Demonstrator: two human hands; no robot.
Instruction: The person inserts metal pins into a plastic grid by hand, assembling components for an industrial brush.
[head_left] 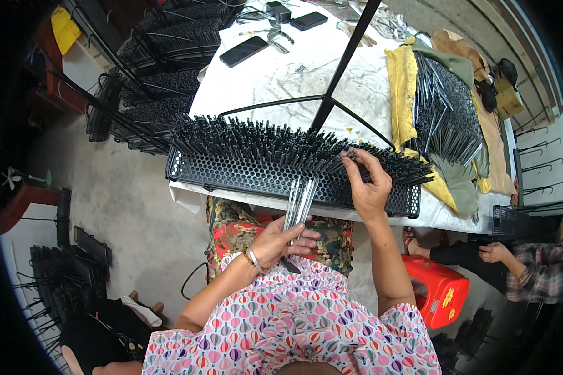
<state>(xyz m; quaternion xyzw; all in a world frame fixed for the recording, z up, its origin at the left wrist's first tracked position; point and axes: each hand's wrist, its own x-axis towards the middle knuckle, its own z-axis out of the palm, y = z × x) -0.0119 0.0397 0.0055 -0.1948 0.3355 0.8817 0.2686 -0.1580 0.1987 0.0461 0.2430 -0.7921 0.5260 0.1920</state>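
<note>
A bundle of thin, shiny metal rods stands up from my left hand, whose fingers are wrapped round its lower part. The rods' upper ends reach the front of a long black perforated rack. Many dark thin rods stand densely in the rack, tilted at slightly different angles. My right hand is raised over the rack's right half, thumb and fingertips pinched together among the tops of the dark rods. What lies between those fingertips is too small to make out.
A black metal frame rises behind the rack on the white-covered table. Loose rods lie on yellow and green cloth at right. Phones lie at the back. Filled racks stand left; a red stool and another person are at right.
</note>
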